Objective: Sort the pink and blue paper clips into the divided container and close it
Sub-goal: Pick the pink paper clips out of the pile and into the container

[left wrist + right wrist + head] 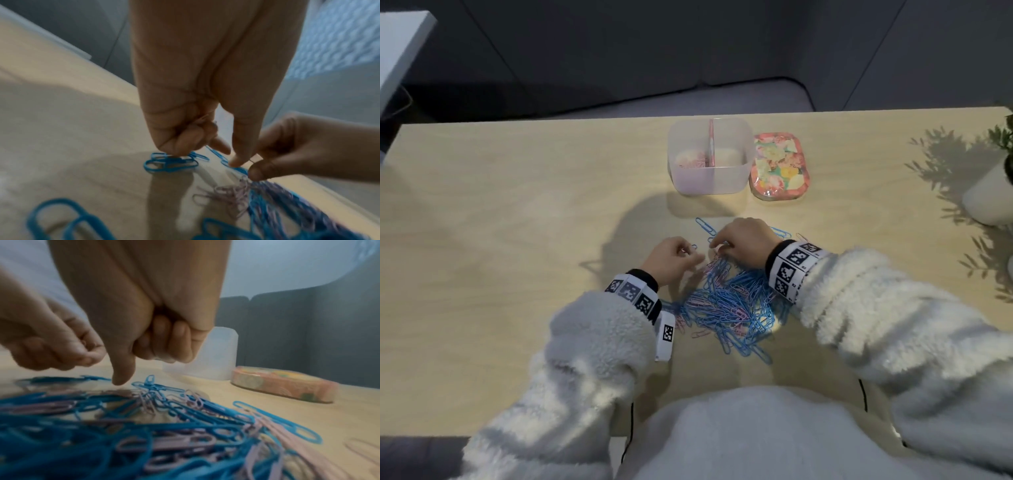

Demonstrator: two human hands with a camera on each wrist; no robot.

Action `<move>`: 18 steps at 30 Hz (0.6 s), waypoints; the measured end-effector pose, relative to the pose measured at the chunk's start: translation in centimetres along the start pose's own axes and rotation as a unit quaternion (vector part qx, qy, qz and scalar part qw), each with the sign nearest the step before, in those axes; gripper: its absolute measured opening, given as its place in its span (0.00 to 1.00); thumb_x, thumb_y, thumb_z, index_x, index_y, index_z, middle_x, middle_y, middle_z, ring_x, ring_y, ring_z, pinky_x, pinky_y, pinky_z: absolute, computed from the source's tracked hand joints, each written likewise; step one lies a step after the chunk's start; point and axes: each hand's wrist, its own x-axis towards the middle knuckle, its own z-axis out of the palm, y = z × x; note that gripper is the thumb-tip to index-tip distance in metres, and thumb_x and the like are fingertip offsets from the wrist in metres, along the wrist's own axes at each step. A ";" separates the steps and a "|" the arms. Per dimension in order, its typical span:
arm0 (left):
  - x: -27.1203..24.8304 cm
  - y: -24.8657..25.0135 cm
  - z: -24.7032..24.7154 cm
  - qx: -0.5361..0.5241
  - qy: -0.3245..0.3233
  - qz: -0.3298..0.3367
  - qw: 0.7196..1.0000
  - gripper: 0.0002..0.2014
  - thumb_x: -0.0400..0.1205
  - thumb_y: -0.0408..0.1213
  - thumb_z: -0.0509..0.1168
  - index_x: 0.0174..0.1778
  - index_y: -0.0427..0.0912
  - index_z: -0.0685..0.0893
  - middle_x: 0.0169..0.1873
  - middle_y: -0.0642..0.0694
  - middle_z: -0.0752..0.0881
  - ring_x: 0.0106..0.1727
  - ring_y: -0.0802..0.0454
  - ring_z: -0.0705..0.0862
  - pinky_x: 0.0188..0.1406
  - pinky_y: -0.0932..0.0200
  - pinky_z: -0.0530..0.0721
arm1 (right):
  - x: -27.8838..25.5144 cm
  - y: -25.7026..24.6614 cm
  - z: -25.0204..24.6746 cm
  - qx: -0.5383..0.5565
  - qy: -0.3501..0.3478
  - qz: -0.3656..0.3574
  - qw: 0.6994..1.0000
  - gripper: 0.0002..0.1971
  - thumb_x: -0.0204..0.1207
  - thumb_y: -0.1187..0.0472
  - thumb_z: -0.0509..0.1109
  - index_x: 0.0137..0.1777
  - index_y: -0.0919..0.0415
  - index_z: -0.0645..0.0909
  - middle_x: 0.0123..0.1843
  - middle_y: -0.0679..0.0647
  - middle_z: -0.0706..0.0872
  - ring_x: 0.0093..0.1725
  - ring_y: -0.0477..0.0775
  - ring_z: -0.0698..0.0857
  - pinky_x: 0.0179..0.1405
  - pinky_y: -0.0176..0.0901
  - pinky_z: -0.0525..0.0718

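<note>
Both hands work the far edge of the paper clips (pixel 729 305). The left hand (pixel 671 257) curls around pink clips (palm hidden); the right hand (pixel 746 245) pinches 1, with bare table (pixel 517 205) stretching left.

The head view is dim, with warm light falling on the desk (pixel 517 205) from the right, where a plant (pixel 1001 137) casts crisp leafy shadows. Its edges bow with wide-angle distortion. Both wrist views are soft and motion-blurred; the near paper clips (pixel 144 443) are out of focus.
</note>
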 end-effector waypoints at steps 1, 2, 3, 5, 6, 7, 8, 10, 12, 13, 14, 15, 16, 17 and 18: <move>-0.1 -0.1 0.2 0.054 0.002 0.014 0.998 0.06 0.77 0.40 0.69 0.40 0.41 0.81 0.32 0.49 0.82 0.33 0.55 0.78 0.36 0.62 0.73 | 0.2 -0.1 0.0 -0.024 -0.012 -0.009 1.000 0.12 0.77 0.57 0.65 0.58 0.48 0.85 0.60 0.53 0.86 0.61 0.58 0.83 0.53 0.45 0.77; -0.2 -0.2 0.4 0.111 0.007 0.025 0.993 0.06 0.77 0.40 0.70 0.44 0.41 0.83 0.36 0.48 0.82 0.37 0.53 0.78 0.39 0.61 0.73 | 0.4 0.0 0.1 -0.041 -0.020 -0.014 0.999 0.12 0.77 0.56 0.65 0.58 0.48 0.85 0.59 0.53 0.86 0.60 0.58 0.83 0.52 0.45 0.77; -0.3 -0.3 0.5 0.162 0.011 0.033 0.986 0.07 0.77 0.39 0.70 0.47 0.41 0.84 0.41 0.45 0.83 0.41 0.50 0.79 0.41 0.61 0.73 | 0.4 0.0 0.2 -0.056 -0.023 -0.019 0.998 0.12 0.78 0.56 0.65 0.58 0.48 0.85 0.59 0.53 0.87 0.59 0.58 0.83 0.51 0.45 0.77; -0.5 -0.2 0.9 0.234 0.015 0.054 0.971 0.09 0.77 0.39 0.68 0.51 0.41 0.84 0.50 0.42 0.84 0.49 0.45 0.81 0.45 0.59 0.73 | 0.2 -0.1 0.4 -0.085 -0.028 -0.032 0.995 0.12 0.79 0.55 0.63 0.59 0.51 0.84 0.58 0.55 0.87 0.58 0.59 0.84 0.52 0.48 0.79; -0.6 -0.2 1.1 0.257 0.016 0.067 0.964 0.10 0.78 0.40 0.68 0.51 0.41 0.83 0.52 0.42 0.84 0.52 0.43 0.82 0.47 0.56 0.75 | 0.1 -0.3 0.6 -0.098 -0.031 -0.038 0.994 0.12 0.80 0.56 0.62 0.58 0.53 0.84 0.57 0.56 0.87 0.57 0.60 0.84 0.51 0.48 0.79; -0.7 -0.1 1.2 0.275 0.018 0.078 0.958 0.10 0.78 0.41 0.67 0.52 0.40 0.83 0.53 0.41 0.84 0.53 0.43 0.82 0.49 0.54 0.77 | 0.0 -0.4 0.7 -0.106 -0.036 -0.041 0.993 0.12 0.80 0.57 0.61 0.58 0.55 0.83 0.56 0.56 0.87 0.55 0.61 0.84 0.50 0.49 0.79; -0.8 0.0 1.4 0.288 0.021 0.087 0.953 0.10 0.79 0.41 0.66 0.52 0.39 0.83 0.53 0.41 0.83 0.54 0.42 0.82 0.51 0.52 0.78 | 0.0 -0.4 0.8 -0.105 -0.044 -0.040 0.993 0.12 0.80 0.58 0.60 0.57 0.57 0.82 0.55 0.57 0.87 0.54 0.62 0.84 0.49 0.49 0.79; -0.7 0.1 1.5 0.302 0.024 0.091 0.949 0.09 0.80 0.39 0.64 0.51 0.38 0.83 0.53 0.40 0.84 0.54 0.41 0.82 0.51 0.52 0.78 | 0.1 -0.4 0.9 -0.082 -0.067 -0.032 0.994 0.11 0.79 0.59 0.60 0.56 0.61 0.80 0.54 0.59 0.86 0.53 0.63 0.84 0.47 0.49 0.78; -0.6 0.0 1.5 0.295 0.013 0.088 0.951 0.09 0.80 0.38 0.63 0.50 0.37 0.82 0.53 0.39 0.84 0.54 0.41 0.82 0.50 0.52 0.77 | 0.2 -0.3 1.0 -0.062 -0.083 -0.028 0.994 0.10 0.78 0.60 0.60 0.55 0.64 0.78 0.53 0.61 0.86 0.52 0.64 0.84 0.47 0.50 0.78; -0.6 0.0 1.5 0.289 0.005 0.084 0.954 0.09 0.80 0.37 0.63 0.50 0.36 0.82 0.52 0.38 0.84 0.53 0.41 0.82 0.50 0.53 0.77 | 0.3 -0.3 1.0 -0.063 -0.090 -0.029 0.994 0.10 0.78 0.61 0.60 0.55 0.65 0.77 0.53 0.62 0.86 0.52 0.64 0.84 0.47 0.51 0.78; -0.6 -0.1 1.4 0.283 -0.001 0.082 0.956 0.08 0.80 0.37 0.63 0.49 0.35 0.82 0.52 0.38 0.84 0.53 0.41 0.82 0.50 0.53 0.77 | 0.3 -0.5 1.0 -0.070 -0.097 -0.030 0.992 0.11 0.79 0.61 0.58 0.56 0.66 0.75 0.54 0.62 0.85 0.52 0.65 0.84 0.47 0.51 0.78; -0.7 -0.2 1.3 0.277 -0.006 0.081 0.957 0.08 0.80 0.36 0.63 0.49 0.35 0.82 0.52 0.38 0.84 0.52 0.41 0.82 0.50 0.53 0.77 | 0.4 -0.6 1.0 -0.079 -0.102 -0.031 0.991 0.11 0.79 0.62 0.57 0.56 0.67 0.74 0.54 0.63 0.85 0.52 0.65 0.84 0.47 0.52 0.78; -0.7 -0.3 1.3 0.272 -0.008 0.081 0.959 0.08 0.80 0.36 0.63 0.49 0.35 0.81 0.51 0.38 0.84 0.52 0.41 0.82 0.50 0.53 0.77 | 0.4 -0.6 0.9 -0.087 -0.103 -0.031 0.990 0.11 0.80 0.63 0.56 0.57 0.67 0.74 0.54 0.63 0.85 0.51 0.65 0.84 0.47 0.52 0.78; -0.7 -0.5 1.3 0.267 -0.009 0.081 0.960 0.08 0.80 0.36 0.63 0.49 0.36 0.81 0.51 0.39 0.84 0.51 0.41 0.82 0.49 0.53 0.77 | 0.5 -0.6 0.6 -0.084 -0.101 -0.027 0.991 0.11 0.80 0.63 0.56 0.57 0.67 0.74 0.53 0.63 0.85 0.50 0.65 0.84 0.46 0.52 0.78; -0.8 -0.6 1.2 0.259 -0.012 0.079 0.963 0.07 0.80 0.35 0.63 0.48 0.36 0.81 0.50 0.39 0.84 0.51 0.41 0.82 0.48 0.54 0.76 | 0.6 -0.6 0.0 -0.065 -0.091 -0.020 0.993 0.09 0.79 0.63 0.57 0.55 0.66 0.74 0.52 0.63 0.85 0.47 0.64 0.84 0.44 0.51 0.77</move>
